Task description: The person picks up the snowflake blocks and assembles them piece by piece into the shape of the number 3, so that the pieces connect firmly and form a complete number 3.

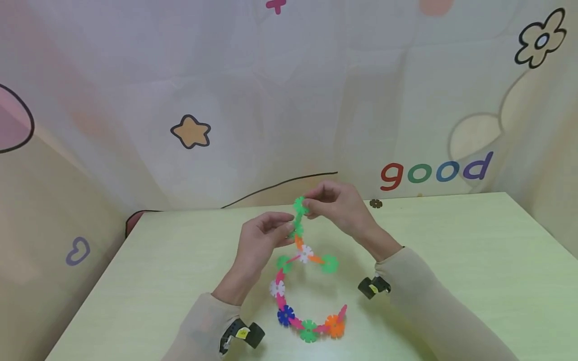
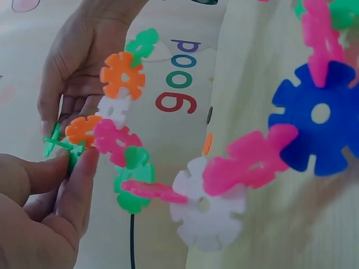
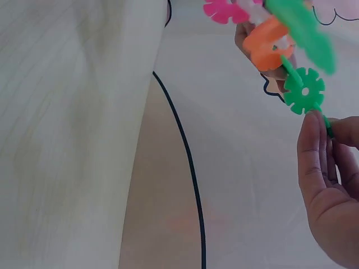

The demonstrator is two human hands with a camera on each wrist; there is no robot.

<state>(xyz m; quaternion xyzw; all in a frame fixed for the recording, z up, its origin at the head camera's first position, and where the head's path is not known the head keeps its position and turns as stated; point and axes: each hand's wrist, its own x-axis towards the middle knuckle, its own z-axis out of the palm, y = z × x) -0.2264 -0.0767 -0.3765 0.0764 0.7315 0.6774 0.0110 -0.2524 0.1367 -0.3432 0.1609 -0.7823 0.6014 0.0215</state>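
Observation:
Slotted plastic snowflake discs are joined edge to edge into a curved chain. Its top end is green: my right hand [image 1: 340, 208] pinches the uppermost green disc [image 1: 300, 204] between thumb and fingers. Just below, my left hand [image 1: 264, 238] pinches another green disc [image 1: 296, 229], partly hidden by the fingertips. An orange disc [image 1: 299, 242] leads down to a white disc [image 1: 305, 253], where a short arm ends in a green disc [image 1: 330, 263]. From there pink links curve round through a white disc [image 1: 277, 288], a blue disc [image 2: 321, 115] and an orange disc [image 1: 334, 326].
Behind the pale table [image 1: 158, 281] hangs a printed cloth [image 1: 280, 100] with a star and the word "good". A small dark brown flower-shaped piece [image 1: 376, 203] is at the table's back edge. Each sleeve has a black wrist camera [image 1: 374, 287] strapped on.

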